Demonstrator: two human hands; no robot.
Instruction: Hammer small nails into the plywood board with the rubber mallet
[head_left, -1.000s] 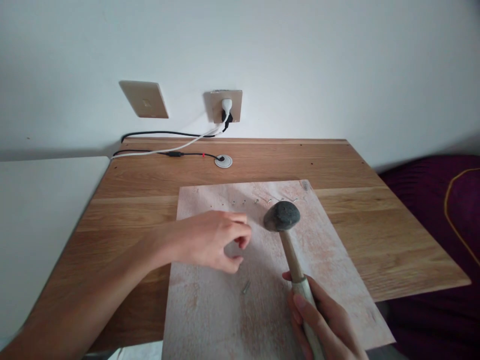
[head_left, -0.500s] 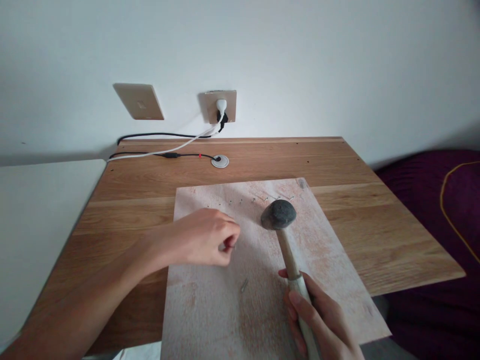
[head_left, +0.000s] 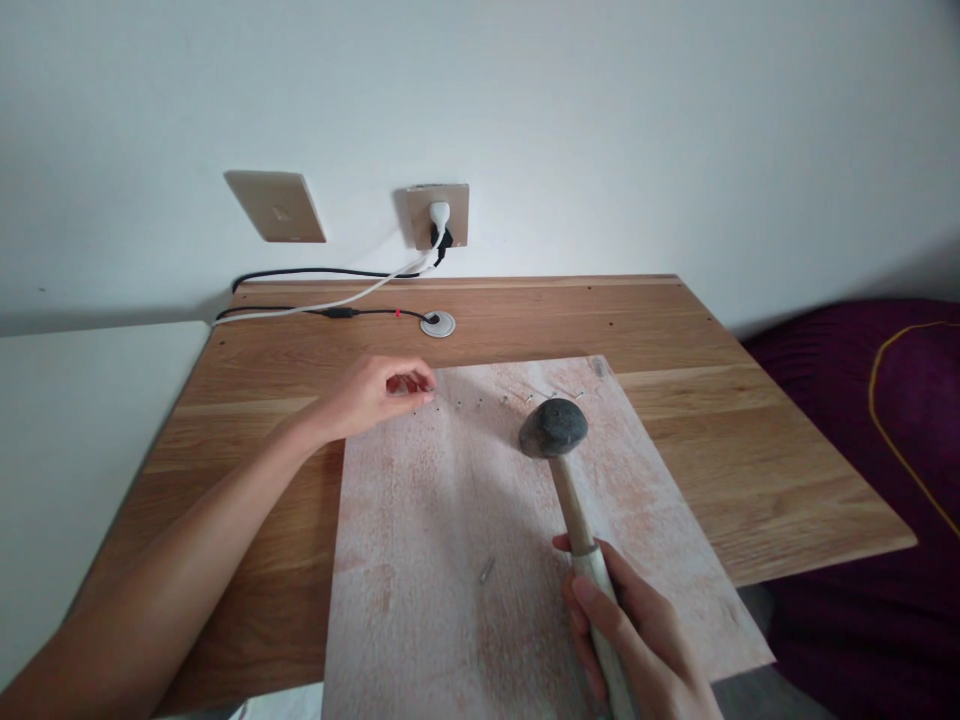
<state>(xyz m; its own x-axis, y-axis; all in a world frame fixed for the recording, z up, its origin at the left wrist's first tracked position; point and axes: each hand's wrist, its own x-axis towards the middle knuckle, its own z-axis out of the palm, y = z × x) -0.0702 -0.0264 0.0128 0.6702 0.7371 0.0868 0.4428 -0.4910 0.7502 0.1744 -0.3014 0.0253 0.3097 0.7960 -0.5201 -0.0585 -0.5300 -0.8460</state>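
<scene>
My right hand [head_left: 637, 625] is closed round the pale grip of a mallet [head_left: 556, 428]. Its dark rounded head is raised over the whitish wooden board [head_left: 412, 580]. At the board's far left edge, my left hand [head_left: 379, 392] pinches with thumb and fingertips; what is between them is too small to make out. A row of several small nails or screws [head_left: 529, 399] runs across the far part of the board, those at the right standing up at a tilt. One loose nail or screw [head_left: 487, 570] lies near the board's middle.
Under the board is a wooden desk [head_left: 750, 450]. Black and white cables [head_left: 315, 305] run along its back to a wall socket [head_left: 450, 215] and a round cable hole [head_left: 437, 324]. A white panel [head_left: 97, 430] stands left, a purple cushion-like thing [head_left: 840, 400] right.
My left hand has moved away from me and to the left, from over the board's middle to its far left edge. The mallet in my right hand has hardly moved.
</scene>
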